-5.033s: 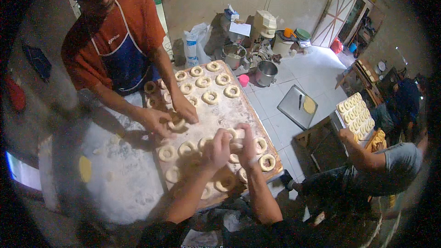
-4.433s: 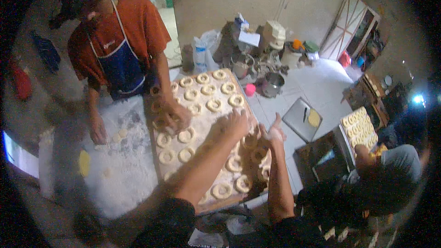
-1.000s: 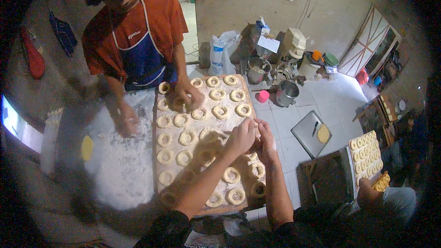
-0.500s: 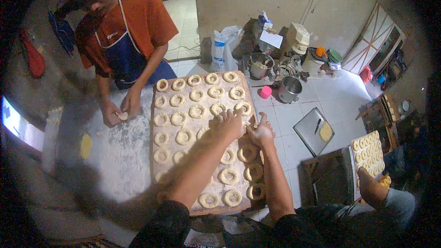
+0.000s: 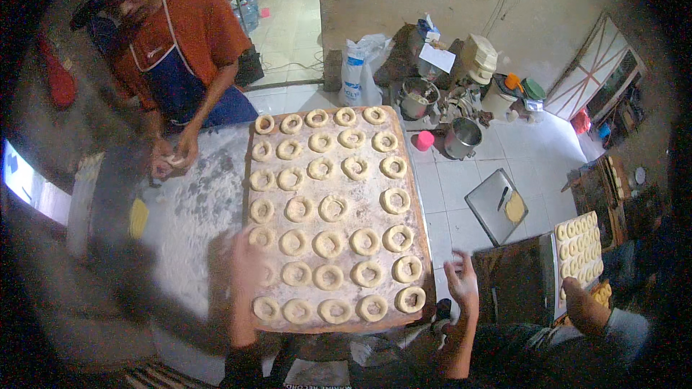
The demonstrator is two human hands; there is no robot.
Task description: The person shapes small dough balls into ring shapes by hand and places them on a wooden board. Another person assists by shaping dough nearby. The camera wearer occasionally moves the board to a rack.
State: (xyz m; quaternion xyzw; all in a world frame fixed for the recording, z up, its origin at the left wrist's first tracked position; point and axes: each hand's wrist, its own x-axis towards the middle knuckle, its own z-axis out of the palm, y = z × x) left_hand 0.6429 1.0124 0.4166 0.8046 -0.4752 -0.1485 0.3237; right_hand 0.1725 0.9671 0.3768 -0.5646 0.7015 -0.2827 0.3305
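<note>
A floured wooden board (image 5: 375,184) bears rows of pale dough rings (image 5: 329,243) and lies beside a floured worktop (image 5: 186,238). My left hand (image 5: 245,266), smeared by motion, is at the board's lower left edge beside the rings; I cannot tell whether its fingers hold anything. Off the board's right edge, my right hand (image 5: 463,281) is raised with its fingers apart and nothing in them. Across the worktop at the upper left, a co-worker (image 5: 180,36) in an orange shirt and blue apron works a small piece of dough (image 5: 175,161) with both hands.
Another person's arm (image 5: 587,306) reaches a tray of dough rings (image 5: 580,248) at the right. A metal tray (image 5: 490,202) with a knife lies on the floor. Steel pots (image 5: 461,138), a pink cup (image 5: 424,140), buckets (image 5: 504,97) and a white sack (image 5: 353,72) stand by the wall.
My hands have left the rings near the board's middle and moved apart, down to either side of the board. The co-worker's hands have moved off the board onto dough over the worktop.
</note>
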